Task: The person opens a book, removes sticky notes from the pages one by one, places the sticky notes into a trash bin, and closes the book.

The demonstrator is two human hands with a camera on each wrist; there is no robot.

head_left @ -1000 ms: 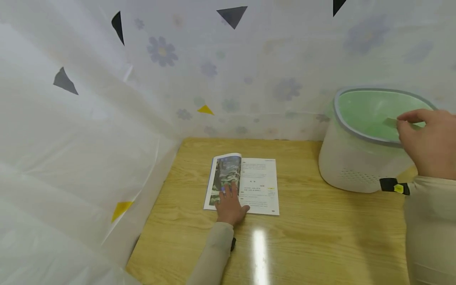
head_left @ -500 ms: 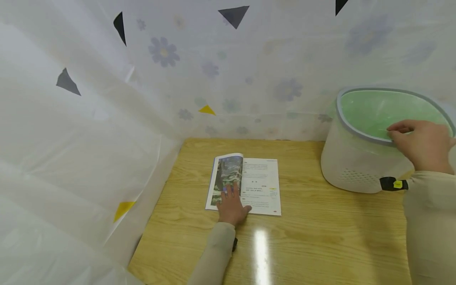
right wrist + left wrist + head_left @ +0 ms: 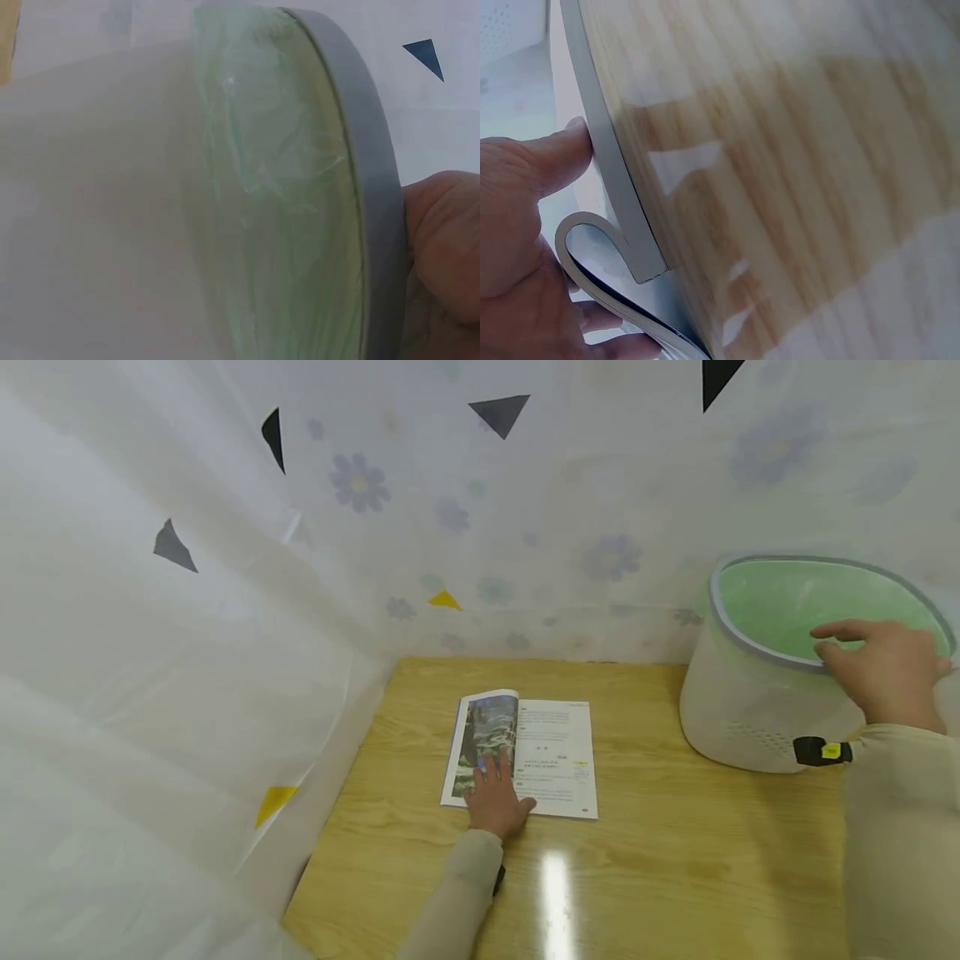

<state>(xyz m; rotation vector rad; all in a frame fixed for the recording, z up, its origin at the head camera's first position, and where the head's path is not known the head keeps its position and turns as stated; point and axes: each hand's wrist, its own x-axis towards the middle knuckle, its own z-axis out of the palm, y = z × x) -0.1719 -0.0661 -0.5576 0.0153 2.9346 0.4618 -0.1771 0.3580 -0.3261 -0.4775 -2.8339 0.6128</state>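
An open book (image 3: 557,756) lies on the table, with a colour picture on its left page and print on the right. My left hand (image 3: 495,803) rests flat across its lower middle, fingers spread. The left wrist view shows that hand (image 3: 514,247) beside the thick page edges (image 3: 604,142) and a curled page block. My right hand (image 3: 888,670) hovers at the near rim of a white bin (image 3: 750,714) lined with a green bag (image 3: 787,602). Thumb and forefinger stand apart, with nothing visible between them. In the right wrist view, the grey rim (image 3: 371,150) partly hides this hand (image 3: 446,247).
The wooden table (image 3: 660,860) meets a white plastic sheet (image 3: 187,693) at the left and a flower-patterned sheet (image 3: 525,543) behind. The bin takes up the table's back right. Light glares on the tabletop near the front.
One second ago my right thumb and forefinger pinched a small flat greenish piece over the bin; now the fingers are parted and the piece is gone from view. My left hand stays on the book.
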